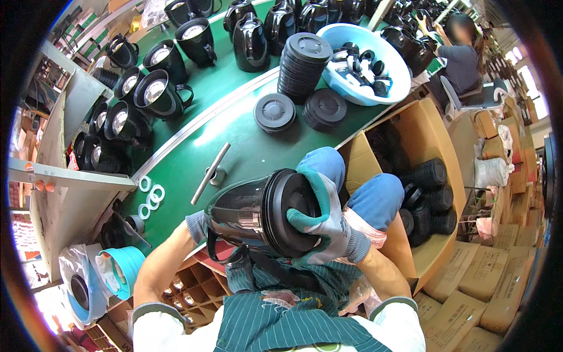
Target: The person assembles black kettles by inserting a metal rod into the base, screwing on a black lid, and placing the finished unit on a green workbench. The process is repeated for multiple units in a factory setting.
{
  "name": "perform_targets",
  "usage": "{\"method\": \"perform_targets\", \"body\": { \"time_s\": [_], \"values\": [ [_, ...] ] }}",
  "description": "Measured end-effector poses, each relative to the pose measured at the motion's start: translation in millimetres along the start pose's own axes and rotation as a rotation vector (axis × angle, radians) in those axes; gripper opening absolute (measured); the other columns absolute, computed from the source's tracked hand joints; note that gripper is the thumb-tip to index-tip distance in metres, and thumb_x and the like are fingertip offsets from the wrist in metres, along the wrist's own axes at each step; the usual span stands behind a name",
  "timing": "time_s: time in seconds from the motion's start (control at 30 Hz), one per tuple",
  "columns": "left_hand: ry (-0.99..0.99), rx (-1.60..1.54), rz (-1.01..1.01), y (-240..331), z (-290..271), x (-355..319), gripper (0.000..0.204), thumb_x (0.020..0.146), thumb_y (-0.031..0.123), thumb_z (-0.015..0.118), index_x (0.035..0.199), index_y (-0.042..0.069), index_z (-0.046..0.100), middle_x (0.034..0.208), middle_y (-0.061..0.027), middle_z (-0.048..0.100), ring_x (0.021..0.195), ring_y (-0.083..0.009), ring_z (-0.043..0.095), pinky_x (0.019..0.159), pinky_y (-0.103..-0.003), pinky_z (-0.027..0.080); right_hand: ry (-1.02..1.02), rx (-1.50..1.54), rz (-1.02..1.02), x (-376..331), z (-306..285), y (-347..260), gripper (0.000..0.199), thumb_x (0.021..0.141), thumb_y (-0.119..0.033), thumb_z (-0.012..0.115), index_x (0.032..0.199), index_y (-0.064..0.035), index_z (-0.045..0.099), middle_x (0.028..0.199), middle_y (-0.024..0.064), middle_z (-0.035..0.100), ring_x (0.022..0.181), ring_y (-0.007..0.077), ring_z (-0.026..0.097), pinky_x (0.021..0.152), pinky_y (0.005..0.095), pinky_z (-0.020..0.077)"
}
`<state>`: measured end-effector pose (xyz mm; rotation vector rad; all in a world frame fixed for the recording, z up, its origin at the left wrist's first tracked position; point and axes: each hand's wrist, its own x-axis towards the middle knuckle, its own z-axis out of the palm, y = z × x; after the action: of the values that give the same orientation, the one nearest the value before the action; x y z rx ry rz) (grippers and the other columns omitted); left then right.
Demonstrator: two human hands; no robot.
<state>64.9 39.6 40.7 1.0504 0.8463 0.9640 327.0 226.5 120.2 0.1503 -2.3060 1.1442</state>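
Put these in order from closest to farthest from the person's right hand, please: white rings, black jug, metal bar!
From the right hand:
1. Black jug: the hand touches its lid end.
2. Metal bar: on the green table, ahead and left.
3. White rings: same table, even farther left.

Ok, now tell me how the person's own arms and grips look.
The right grip wears a light grey glove with teal on the thumb and fingers, ending in a grey knitted cuff. The left grip is hidden, though a similar grey cuff shows at its wrist. Both forearms are bare below short white sleeves with dark green trim.
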Motion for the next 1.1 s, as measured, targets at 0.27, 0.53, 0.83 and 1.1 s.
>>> {"method": "perform_targets", "body": {
  "time_s": [0.27,0.53,0.83,1.1],
  "values": [
    [-0.135,0.088,-0.047,25,3,42,0.062,0.092,0.027,0.075,0.147,0.008,0.052,0.146,-0.0147,0.056,0.129,-0.0266,0.059,0.113,-0.045,0.045,0.046,-0.066,0.011,-24,-16,-16,0.084,0.062,-0.053,0.092,0.139,-0.0322,0.064,0.160,0.0335,0.025,0.144,0.0546,0.030,0.117,0.0617,0.0264],
    [-0.029,0.235,0.040,39,31,57,0.054,0.091,0.025,0.073,0.140,0.007,0.058,0.139,-0.0158,0.062,0.122,-0.0273,0.064,0.107,-0.043,0.050,0.328,0.300,0.590,-39,-12,-14,0.121,0.079,-0.056,0.083,0.164,-0.0023,0.016,0.169,0.0243,0.017,0.156,0.0391,0.022,0.126,0.0470,0.0212],
    [-0.057,0.289,0.087,21,50,78,0.047,0.089,0.023,0.072,0.132,0.005,0.065,0.130,-0.0171,0.068,0.113,-0.0281,0.069,0.099,-0.041,0.055,-0.004,-0.051,-0.111,15,-42,-25,0.087,0.070,-0.053,0.087,0.144,-0.0180,0.059,0.153,0.0338,0.042,0.138,0.0545,0.045,0.110,0.0650,0.0362],
    [0.853,1.328,0.582,62,15,49,0.029,0.078,0.020,0.073,0.103,0.006,0.079,0.096,-0.0140,0.078,0.087,-0.0310,0.077,0.082,-0.039,0.061,0.505,1.061,0.774,-52,1,51,0.051,0.113,-0.028,0.041,0.156,-0.0015,0.039,0.142,0.0097,0.058,0.125,0.0198,0.059,0.112,0.0341,0.0440]
  ]
}}
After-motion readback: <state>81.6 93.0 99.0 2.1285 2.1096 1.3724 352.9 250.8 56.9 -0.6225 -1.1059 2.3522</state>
